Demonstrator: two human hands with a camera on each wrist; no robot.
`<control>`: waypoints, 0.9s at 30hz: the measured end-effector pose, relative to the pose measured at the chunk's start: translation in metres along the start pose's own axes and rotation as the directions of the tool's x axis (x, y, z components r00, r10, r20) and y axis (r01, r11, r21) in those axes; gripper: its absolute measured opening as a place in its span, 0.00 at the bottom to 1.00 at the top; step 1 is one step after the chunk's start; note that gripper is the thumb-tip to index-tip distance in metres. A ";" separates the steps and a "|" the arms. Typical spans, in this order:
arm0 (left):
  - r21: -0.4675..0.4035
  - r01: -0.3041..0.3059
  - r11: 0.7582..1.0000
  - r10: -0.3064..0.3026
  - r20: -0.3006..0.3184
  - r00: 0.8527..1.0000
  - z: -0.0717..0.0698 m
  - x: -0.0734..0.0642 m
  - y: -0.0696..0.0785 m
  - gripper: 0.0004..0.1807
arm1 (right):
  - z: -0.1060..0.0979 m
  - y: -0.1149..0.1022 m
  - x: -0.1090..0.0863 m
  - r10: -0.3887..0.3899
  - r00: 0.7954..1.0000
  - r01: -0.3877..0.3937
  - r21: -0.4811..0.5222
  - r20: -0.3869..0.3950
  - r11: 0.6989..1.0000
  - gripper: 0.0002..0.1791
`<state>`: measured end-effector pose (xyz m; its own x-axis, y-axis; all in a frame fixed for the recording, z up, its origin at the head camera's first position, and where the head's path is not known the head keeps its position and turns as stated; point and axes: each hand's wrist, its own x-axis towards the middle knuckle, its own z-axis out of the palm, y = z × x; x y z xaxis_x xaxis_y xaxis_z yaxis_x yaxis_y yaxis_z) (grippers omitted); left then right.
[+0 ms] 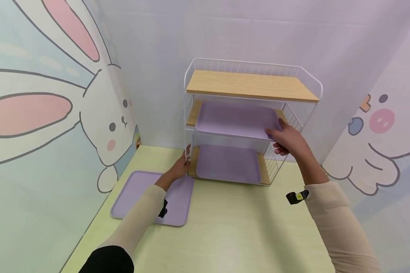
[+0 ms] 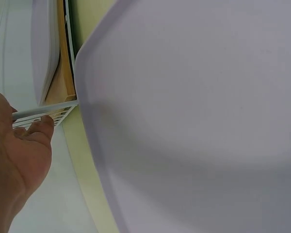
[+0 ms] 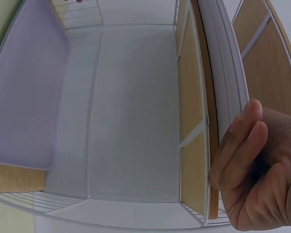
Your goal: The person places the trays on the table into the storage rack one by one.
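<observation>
My left hand (image 1: 180, 167) grips the rack (image 1: 249, 84); my right hand (image 1: 289, 140) sensibly pinches the tray (image 1: 237, 118) (probably light, stiff) by the corner under my thumb.

Soft shadows cross the brightly lit table (image 1: 225, 223).

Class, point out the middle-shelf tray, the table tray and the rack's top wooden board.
Middle-shelf tray (image 1: 237, 118), head view, middle of its flat surface.
Table tray (image 1: 179, 200), head view, right part of its flat surface.
Top wooden board (image 1: 249, 84), head view, middle of its upper face.
</observation>
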<state>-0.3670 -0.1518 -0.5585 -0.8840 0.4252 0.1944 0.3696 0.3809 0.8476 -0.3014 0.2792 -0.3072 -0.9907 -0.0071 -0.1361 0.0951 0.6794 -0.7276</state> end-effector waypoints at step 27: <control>0.040 0.040 0.998 -0.040 0.005 0.999 0.002 -0.007 0.026 0.41 | -0.009 -0.036 0.015 0.026 0.995 -0.061 -0.375 -0.099 0.925 0.48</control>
<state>-0.3509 -0.1431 -0.5385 -0.8967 0.4136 0.1578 0.3451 0.4299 0.8343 -0.3201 0.2616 -0.2767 -0.9927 0.0829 -0.0881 0.1121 0.9040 -0.4125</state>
